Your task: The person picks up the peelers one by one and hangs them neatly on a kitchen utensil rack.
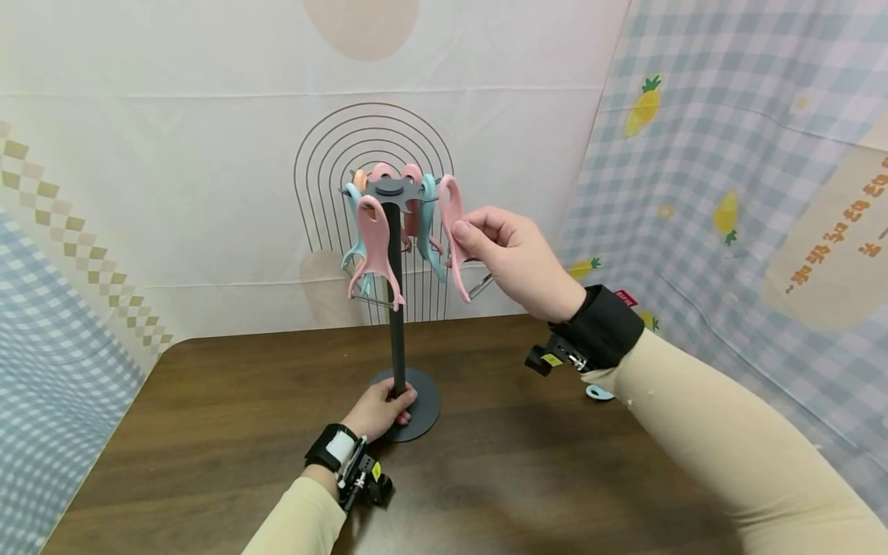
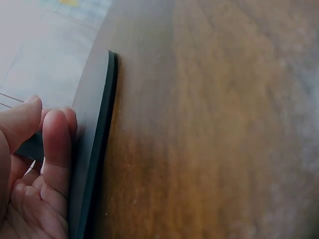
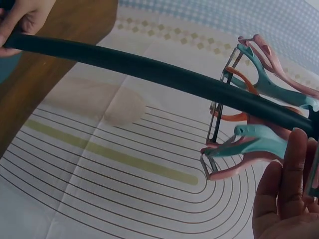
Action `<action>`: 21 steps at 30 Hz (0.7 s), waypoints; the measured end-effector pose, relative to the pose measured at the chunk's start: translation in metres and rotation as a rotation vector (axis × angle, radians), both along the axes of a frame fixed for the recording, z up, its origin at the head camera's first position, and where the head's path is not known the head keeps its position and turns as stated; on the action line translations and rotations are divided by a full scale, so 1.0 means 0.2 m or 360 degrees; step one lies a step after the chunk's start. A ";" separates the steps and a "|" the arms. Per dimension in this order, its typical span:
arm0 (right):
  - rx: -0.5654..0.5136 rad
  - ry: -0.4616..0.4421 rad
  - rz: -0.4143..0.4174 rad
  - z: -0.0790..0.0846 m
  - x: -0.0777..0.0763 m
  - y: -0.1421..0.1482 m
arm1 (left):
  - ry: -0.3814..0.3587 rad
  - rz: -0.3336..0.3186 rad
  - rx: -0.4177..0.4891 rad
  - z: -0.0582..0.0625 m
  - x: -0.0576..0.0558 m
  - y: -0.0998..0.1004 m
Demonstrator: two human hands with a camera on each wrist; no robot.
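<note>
A dark stand [image 1: 398,331] with a round base [image 1: 425,401] rises from the table, its top ringed with hooks. Y-shaped peelers hang there: a pink peeler [image 1: 375,239] at the front, a light-blue peeler [image 1: 428,223] on the right, others in pink, blue and orange behind. My right hand [image 1: 516,258] pinches another pink peeler [image 1: 452,223] between thumb and fingers, its loop beside a right-hand hook; whether it hangs on that hook I cannot tell. Low on the pole, just above the base, my left hand [image 1: 378,408] holds the stand, fingers curled round it.
A light-blue handle end with a hole [image 1: 600,393] lies on the brown wooden table [image 1: 243,416], partly hidden by my right forearm. Behind the table hangs a pale cloth [image 1: 208,193]; a checked cloth [image 1: 694,270] hangs at the right, with a small red tag [image 1: 627,298] near my wrist.
</note>
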State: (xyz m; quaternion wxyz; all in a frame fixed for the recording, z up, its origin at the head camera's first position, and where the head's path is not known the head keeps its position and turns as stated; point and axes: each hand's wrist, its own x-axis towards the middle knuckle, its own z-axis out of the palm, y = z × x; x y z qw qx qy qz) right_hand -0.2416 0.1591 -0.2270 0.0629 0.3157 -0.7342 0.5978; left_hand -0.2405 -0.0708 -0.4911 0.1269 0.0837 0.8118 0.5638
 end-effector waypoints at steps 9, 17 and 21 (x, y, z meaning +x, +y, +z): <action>0.0023 0.0010 0.0041 -0.01 0.00 -0.03 | 0.0002 -0.0006 0.0003 0.02 0.01 0.00; 0.0076 -0.0003 0.0038 -0.03 0.00 -0.03 | 0.0001 0.0005 -0.0013 0.02 0.01 0.00; 0.0094 0.0021 0.0028 -0.03 -0.01 -0.01 | 0.0011 0.0001 0.0003 0.01 0.01 0.00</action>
